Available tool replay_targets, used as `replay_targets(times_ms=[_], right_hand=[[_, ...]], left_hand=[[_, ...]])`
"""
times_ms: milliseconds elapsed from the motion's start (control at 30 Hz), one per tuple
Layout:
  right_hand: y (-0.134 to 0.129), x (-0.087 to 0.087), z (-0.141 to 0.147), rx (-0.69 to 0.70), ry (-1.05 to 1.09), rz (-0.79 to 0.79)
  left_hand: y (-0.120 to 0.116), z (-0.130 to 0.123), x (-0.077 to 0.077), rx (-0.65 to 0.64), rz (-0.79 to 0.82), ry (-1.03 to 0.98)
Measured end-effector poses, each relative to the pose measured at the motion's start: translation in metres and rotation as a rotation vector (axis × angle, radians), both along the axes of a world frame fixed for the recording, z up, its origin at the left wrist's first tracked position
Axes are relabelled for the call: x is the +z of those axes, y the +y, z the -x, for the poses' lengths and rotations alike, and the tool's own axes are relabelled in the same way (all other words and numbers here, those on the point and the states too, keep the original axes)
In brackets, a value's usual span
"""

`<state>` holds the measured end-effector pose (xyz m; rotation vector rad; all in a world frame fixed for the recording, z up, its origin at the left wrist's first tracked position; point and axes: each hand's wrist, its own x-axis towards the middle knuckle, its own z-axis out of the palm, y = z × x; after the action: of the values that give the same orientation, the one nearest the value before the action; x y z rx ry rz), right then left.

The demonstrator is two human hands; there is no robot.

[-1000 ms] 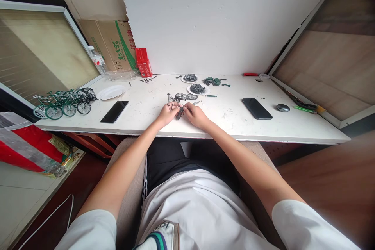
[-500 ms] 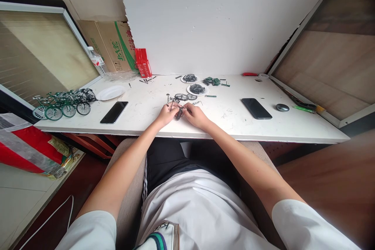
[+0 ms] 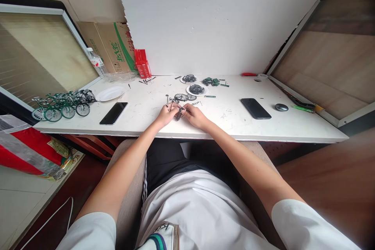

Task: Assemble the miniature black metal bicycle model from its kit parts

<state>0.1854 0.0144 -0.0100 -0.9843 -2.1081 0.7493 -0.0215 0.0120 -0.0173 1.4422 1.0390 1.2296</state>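
Close to the table's front edge, my left hand [image 3: 166,116] and my right hand [image 3: 193,115] meet around a small dark model bicycle part [image 3: 179,114]. Fingers of both hands are pinched on it; its exact shape is partly covered by them. Just beyond my fingertips lie small model wheels [image 3: 181,97] and thin dark pieces. Farther back are two white plates [image 3: 187,91] heaped with dark wheels. On the far left, several finished-looking green and black model bicycles [image 3: 60,105] stand in a row.
A phone [image 3: 113,113] lies left and another phone [image 3: 256,108] right, near a grey mouse [image 3: 281,107]. Green parts [image 3: 211,81] sit at the back. An unloaded white plate [image 3: 110,93], a red box [image 3: 142,63] and a bottle [image 3: 96,61] are at left.
Both hands stay in the same place, with the dark part tilted slightly differently between the fingers. The view shifts a little; nothing else has visibly moved.
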Motion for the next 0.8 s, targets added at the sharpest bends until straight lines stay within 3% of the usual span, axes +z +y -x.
replay_targets(times_ms=[800], right_hand=[[-0.0010,0.0033,0.0006,0.010,0.094,0.056]], left_hand=[[-0.0032,0.0032,0.0092,-0.052,0.047,-0.056]])
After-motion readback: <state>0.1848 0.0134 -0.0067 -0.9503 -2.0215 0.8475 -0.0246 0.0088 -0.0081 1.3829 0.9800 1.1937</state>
